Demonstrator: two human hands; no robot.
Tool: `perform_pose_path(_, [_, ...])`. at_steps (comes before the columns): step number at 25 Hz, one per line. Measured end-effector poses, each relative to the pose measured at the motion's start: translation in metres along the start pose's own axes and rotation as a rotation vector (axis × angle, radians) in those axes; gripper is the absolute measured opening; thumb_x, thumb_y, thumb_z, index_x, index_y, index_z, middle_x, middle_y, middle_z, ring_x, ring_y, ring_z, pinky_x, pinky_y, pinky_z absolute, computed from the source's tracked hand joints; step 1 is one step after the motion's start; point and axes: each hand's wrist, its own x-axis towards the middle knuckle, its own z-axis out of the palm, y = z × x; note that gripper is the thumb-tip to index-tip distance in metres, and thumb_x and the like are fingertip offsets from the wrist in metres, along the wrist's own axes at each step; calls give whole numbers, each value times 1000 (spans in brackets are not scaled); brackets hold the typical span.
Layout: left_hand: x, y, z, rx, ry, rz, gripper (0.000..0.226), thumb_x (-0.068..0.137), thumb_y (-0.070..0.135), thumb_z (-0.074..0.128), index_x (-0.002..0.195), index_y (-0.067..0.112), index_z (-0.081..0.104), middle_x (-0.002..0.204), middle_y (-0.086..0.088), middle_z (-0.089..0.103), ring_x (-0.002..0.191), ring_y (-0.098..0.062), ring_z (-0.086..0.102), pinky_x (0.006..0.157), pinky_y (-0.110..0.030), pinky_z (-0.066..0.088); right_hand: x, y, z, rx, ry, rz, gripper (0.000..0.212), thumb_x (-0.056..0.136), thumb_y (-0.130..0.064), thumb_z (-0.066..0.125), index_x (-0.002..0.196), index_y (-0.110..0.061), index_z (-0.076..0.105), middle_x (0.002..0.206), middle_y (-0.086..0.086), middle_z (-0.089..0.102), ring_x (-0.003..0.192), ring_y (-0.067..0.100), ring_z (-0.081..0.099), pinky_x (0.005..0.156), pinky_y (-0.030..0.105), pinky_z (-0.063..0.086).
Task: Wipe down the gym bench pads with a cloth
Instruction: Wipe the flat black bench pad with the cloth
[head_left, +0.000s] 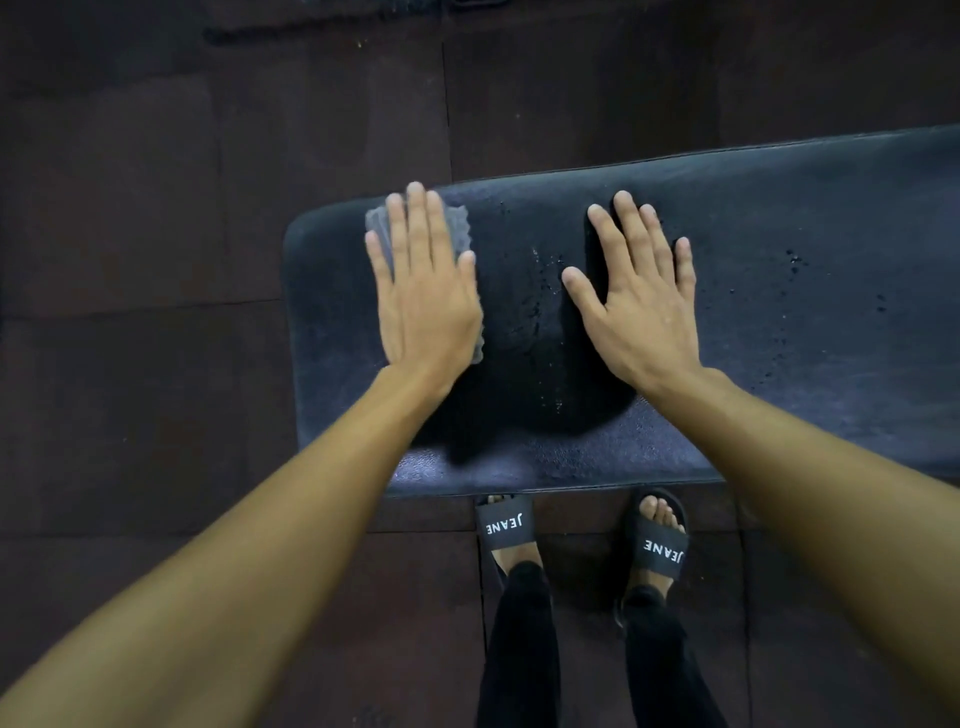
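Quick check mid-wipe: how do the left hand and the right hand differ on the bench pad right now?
1. The left hand presses the grey cloth. The right hand lies on the bare bench pad with nothing under it.
2. The left hand's fingers are close together, while the right hand's are spread with the thumb out.
3. The left hand is near the pad's end, and the right hand is further along it.

Both hands are flat, palm down, on the same pad.

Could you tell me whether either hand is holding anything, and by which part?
Nothing is gripped: the left hand presses flat on the grey scallop-edged cloth; the right hand rests on the black bench pad.
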Motion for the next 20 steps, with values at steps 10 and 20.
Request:
perform_pose_path(10, [-131, 43, 22, 12, -62, 151, 59, 105, 32, 26, 156, 7, 10, 164, -9, 4, 152, -23, 1, 123, -47, 6, -1, 25, -28, -69, -58, -163, 53, 105, -33, 36, 156, -34, 20, 166, -11, 8, 152, 10, 7, 118, 36, 12])
perform_pose_path(20, [-73, 41, 18, 13, 7, -72, 60, 105, 35, 18, 155, 5, 8, 164, -12, 5, 152, -27, 1, 123, -49, 4, -93, 97, -18, -96, 64, -55, 60, 102, -49, 34, 156, -26, 24, 166, -5, 11, 153, 14, 6, 124, 44, 0])
